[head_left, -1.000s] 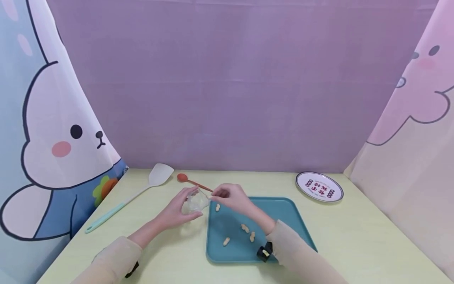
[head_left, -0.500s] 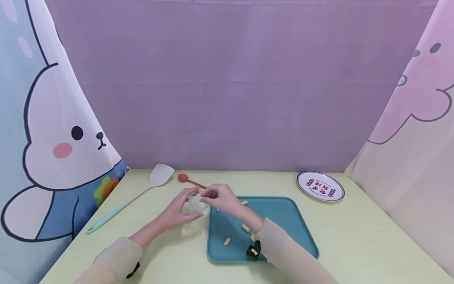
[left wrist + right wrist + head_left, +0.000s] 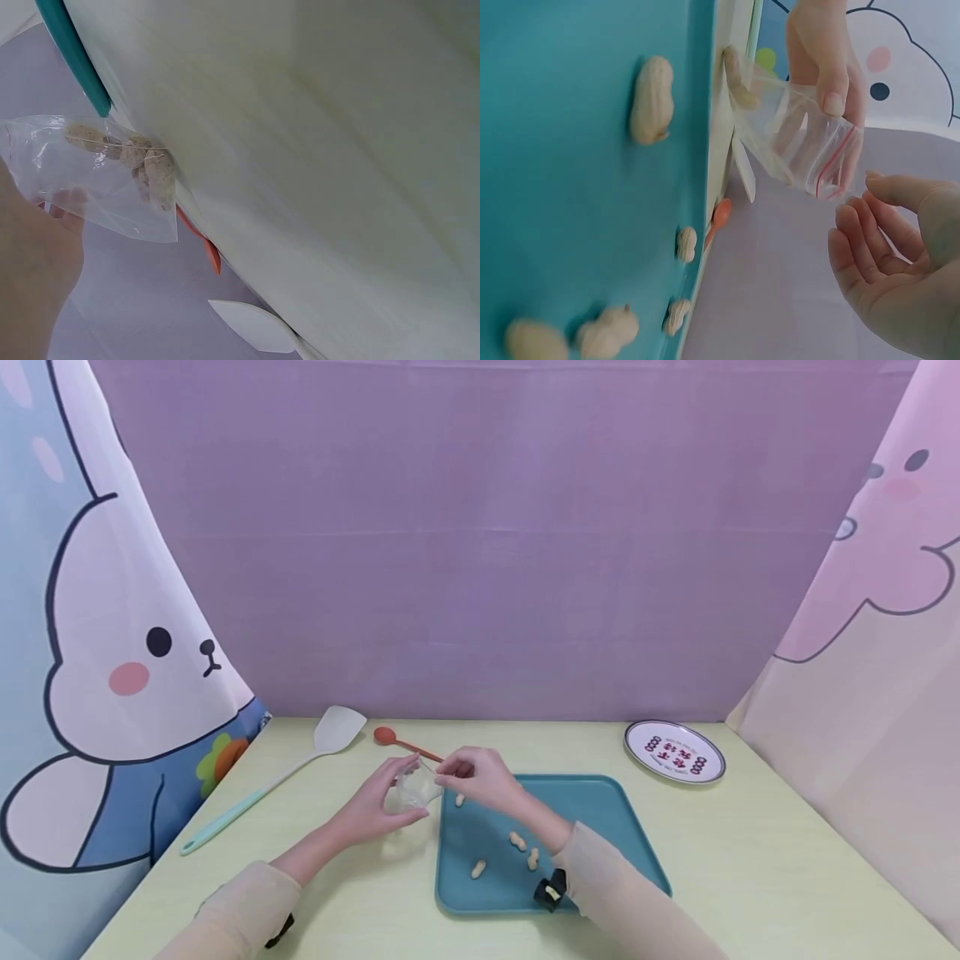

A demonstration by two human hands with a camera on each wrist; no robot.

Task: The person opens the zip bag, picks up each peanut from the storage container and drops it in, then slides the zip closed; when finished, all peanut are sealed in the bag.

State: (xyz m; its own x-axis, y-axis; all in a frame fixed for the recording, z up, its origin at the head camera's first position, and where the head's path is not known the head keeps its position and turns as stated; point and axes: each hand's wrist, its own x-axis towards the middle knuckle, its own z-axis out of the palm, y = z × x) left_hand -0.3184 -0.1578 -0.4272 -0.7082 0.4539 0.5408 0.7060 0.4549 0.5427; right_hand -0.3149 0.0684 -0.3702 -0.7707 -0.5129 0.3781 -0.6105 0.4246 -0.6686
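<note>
In the head view my left hand [image 3: 371,808] holds a clear zip bag [image 3: 417,787] between thumb and fingers, left of the tray. Several unshelled peanuts [image 3: 154,169] lie at the bottom of the bag in the left wrist view. A red line runs along the bag's mouth in the right wrist view. My right hand [image 3: 482,779] is at that mouth, thumb and fingertips pinching the bag's edge. Below the right arm, a teal tray [image 3: 592,827] bears several loose peanuts [image 3: 652,101]; the arm partly covers the tray.
A white spatula [image 3: 340,729] with a mint handle lies at the left. Behind the hands is an orange-red spoon [image 3: 386,736]. A white oval plate [image 3: 675,752] with red lettering stands at the back right. A purple curtain [image 3: 480,552] hangs behind the table.
My right hand moved left to the bag's mouth, then slightly back right. The left hand and bag have stayed nearly in place.
</note>
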